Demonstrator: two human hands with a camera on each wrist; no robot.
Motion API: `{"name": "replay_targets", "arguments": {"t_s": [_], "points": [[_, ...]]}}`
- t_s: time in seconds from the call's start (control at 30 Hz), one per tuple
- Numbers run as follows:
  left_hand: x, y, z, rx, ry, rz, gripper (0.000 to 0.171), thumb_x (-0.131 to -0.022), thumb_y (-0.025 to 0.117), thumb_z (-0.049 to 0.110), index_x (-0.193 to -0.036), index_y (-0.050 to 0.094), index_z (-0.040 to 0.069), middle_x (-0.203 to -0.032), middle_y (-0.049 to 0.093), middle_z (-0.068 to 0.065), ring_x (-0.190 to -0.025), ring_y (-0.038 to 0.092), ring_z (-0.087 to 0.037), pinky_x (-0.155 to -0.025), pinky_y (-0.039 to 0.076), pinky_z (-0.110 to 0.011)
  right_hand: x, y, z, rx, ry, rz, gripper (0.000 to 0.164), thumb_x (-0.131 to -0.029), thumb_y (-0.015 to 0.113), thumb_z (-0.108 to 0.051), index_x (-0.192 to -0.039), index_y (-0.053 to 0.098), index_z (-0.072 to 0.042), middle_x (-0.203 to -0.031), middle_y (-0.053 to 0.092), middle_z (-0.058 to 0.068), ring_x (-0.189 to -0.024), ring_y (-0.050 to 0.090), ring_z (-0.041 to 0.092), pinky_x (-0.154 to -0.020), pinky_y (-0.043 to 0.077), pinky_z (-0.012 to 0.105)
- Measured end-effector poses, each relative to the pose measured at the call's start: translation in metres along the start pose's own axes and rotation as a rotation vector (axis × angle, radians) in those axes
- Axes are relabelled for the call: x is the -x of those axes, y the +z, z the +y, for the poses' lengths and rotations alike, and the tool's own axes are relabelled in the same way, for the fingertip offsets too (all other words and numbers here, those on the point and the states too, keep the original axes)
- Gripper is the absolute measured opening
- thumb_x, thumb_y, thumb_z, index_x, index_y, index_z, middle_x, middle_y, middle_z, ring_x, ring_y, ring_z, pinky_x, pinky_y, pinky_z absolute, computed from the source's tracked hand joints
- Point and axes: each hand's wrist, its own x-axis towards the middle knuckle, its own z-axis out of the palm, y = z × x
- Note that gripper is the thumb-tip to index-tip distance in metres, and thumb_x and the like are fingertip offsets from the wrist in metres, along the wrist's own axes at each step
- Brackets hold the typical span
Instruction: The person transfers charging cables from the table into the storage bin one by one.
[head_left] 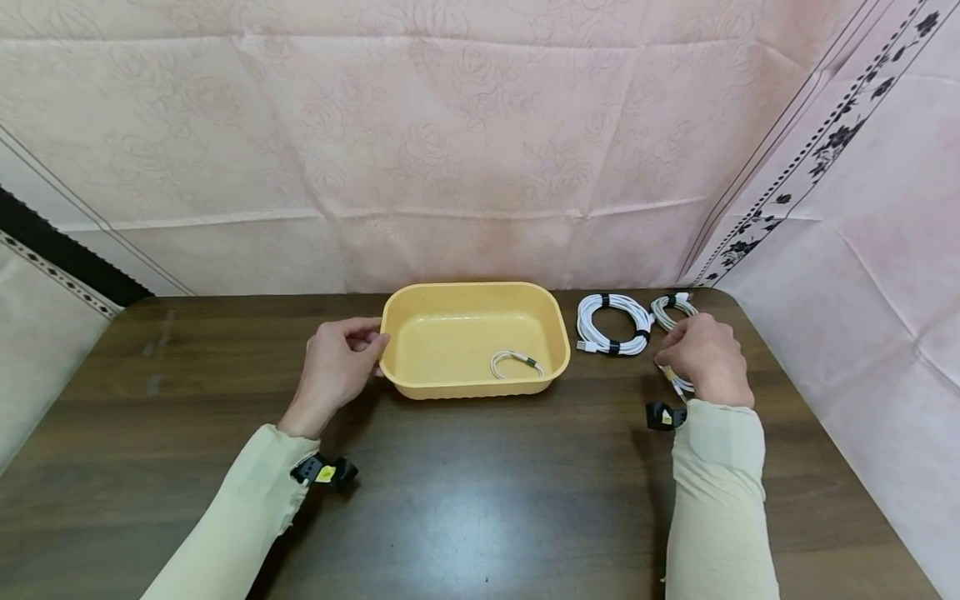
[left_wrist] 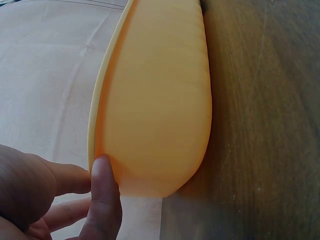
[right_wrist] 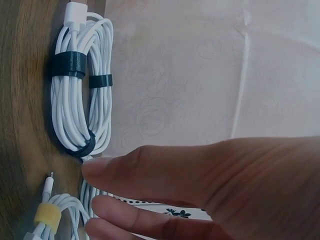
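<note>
Left hand (head_left: 337,362) pinches the yellow tray (head_left: 465,390) at its left rim; right hand (head_left: 707,358) has thumb and fingertips apart by the yellow-tied cable (right_wrist: 71,205) on the tabletop (head_left: 465,483), contact unclear. Cable likely light, floppy; best pinched at its tie (right_wrist: 47,215).

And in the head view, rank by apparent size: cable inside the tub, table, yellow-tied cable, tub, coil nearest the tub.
Table
Tub
Coil nearest the tub
Cable inside the tub
Yellow-tied cable: unsure, the right hand partly hides it.
</note>
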Motion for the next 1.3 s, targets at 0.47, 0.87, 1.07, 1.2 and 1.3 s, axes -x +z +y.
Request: {"name": "replay_targets", "arguments": {"t_s": [0.47, 0.87, 1.07, 1.2, 1.3], "points": [[0.0012, 0.0001, 0.0015, 0.002, -0.005, 0.010, 0.032, -0.100, 0.065, 0.016, -0.129, 0.068, 0.002, -0.104, 0.068, -0.017, -0.067, 0.068, -0.012, -0.058, 0.058, -0.019, -0.0028, -0.0025, 0.0032, 0.024, 0.053, -0.067, 0.034, -0.089, 0.072, -0.024, -0.112, 0.070, -0.001, -0.123, 0.058, 0.033, -0.104, 0.057, 0.048, -0.072, 0.050, 0.049], [0.0004, 0.0001, 0.0003, 0.022, 0.019, 0.008, 0.032, -0.101, 0.064, 0.014, -0.128, 0.068, 0.000, -0.103, 0.070, -0.020, -0.065, 0.068, -0.010, -0.059, 0.061, -0.025, -0.0042, -0.0010, 0.0073, 0.055, 0.094, -0.089, 0.028, -0.088, 0.065, -0.018, -0.110, 0.070, -0.002, -0.122, 0.057, 0.037, -0.102, 0.059, 0.050, -0.073, 0.051, 0.053], [0.0007, -0.0002, 0.0001, 0.028, 0.016, 0.005, 0.032, -0.100, 0.064, 0.015, -0.128, 0.068, 0.000, -0.103, 0.070, -0.020, -0.065, 0.069, -0.011, -0.063, 0.063, -0.032, -0.0063, -0.0001, 0.0091, 0.053, 0.111, -0.108, 0.031, -0.089, 0.065, -0.018, -0.115, 0.068, -0.001, -0.125, 0.054, 0.039, -0.103, 0.057, 0.048, -0.077, 0.051, 0.055], [0.0010, -0.0003, 0.0008, 0.023, 0.010, 0.006, 0.032, -0.101, 0.064, 0.015, -0.129, 0.068, 0.001, -0.103, 0.070, -0.019, -0.066, 0.069, -0.012, -0.060, 0.060, -0.025, -0.0077, 0.0010, 0.0094, 0.051, 0.134, -0.112, 0.036, -0.090, 0.065, -0.019, -0.119, 0.065, 0.002, -0.126, 0.052, 0.040, -0.103, 0.056, 0.048, -0.079, 0.051, 0.056], [0.0011, -0.0002, 0.0010, 0.015, 0.007, 0.008, 0.032, -0.101, 0.064, 0.016, -0.129, 0.068, 0.001, -0.103, 0.070, -0.019, -0.067, 0.069, -0.013, -0.058, 0.058, -0.020, -0.0082, 0.0022, 0.0102, 0.056, 0.142, -0.114, 0.035, -0.090, 0.064, -0.019, -0.118, 0.064, 0.002, -0.124, 0.053, 0.041, -0.102, 0.056, 0.049, -0.078, 0.051, 0.056]]}}
